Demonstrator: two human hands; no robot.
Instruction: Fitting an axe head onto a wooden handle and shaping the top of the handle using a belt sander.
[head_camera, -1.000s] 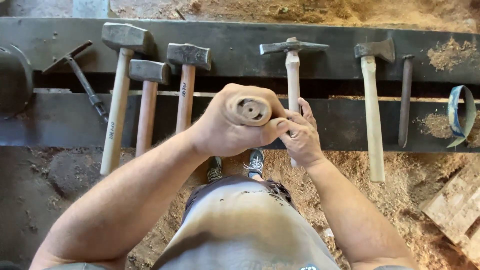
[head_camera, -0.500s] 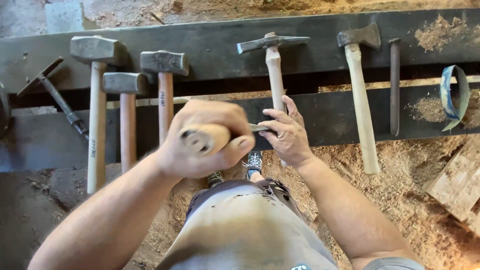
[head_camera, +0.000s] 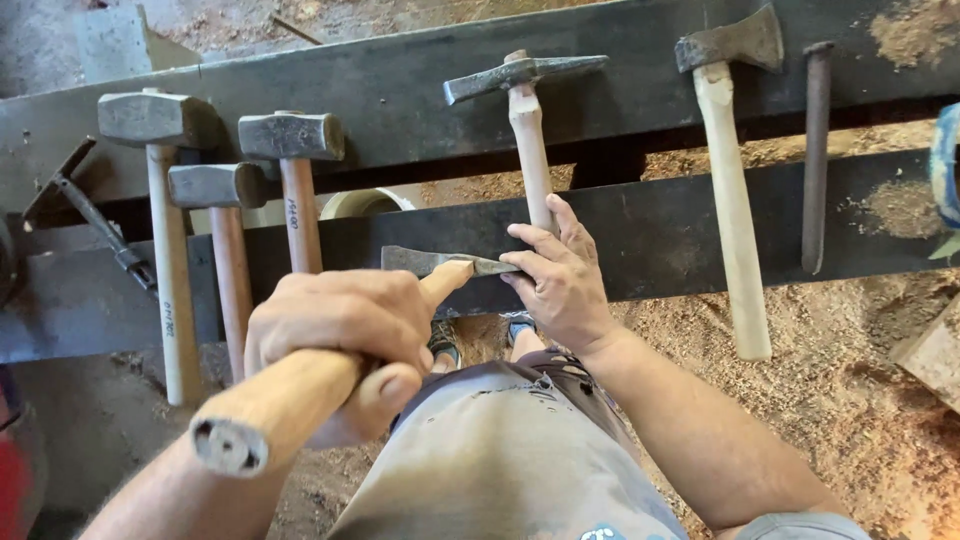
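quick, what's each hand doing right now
left hand: closed around the wooden handle of a tool.
right hand: fingers pinching the metal head on the dark beam.

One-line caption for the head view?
Left hand grips a wooden handle; right hand steadies its metal head on a dark beam.

Wooden handle (head_camera: 300, 400), tilted, flat grey metal head (head_camera: 430, 262), perhaps an adze

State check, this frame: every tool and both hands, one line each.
left hand: fist closed round wooden handle
right hand: fingers holding flat metal head at the handle's tip
three sledgehammers: lying across the dark beams, untouched
pick hammer: lying, handle under right hand
axe: lying, untouched
chisel: lying, untouched
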